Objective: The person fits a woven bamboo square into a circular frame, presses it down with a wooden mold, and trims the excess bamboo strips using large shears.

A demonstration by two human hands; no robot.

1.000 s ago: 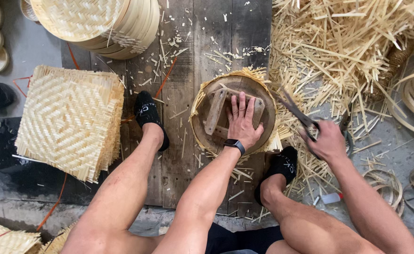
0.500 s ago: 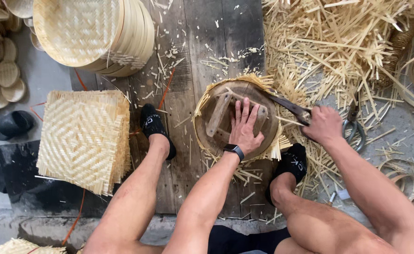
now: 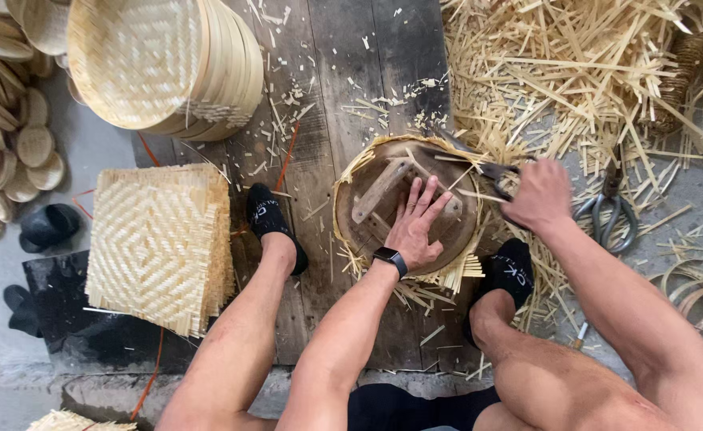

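Two hands at work: left hand [image 3: 415, 227] spreads flat on the round form [image 3: 406, 209], centre; right hand [image 3: 537, 195], three o'clock, grips a knife [image 3: 479, 164], trimming. Fringe remains around the woven mat [image 3: 455, 275]; finished trays [image 3: 168, 64] stack at eleven.

Black smartwatch screen [image 3: 388, 256], left wrist

Dark worn wooden planks [image 3: 343, 96], grey concrete floor [image 3: 88, 152], daylight
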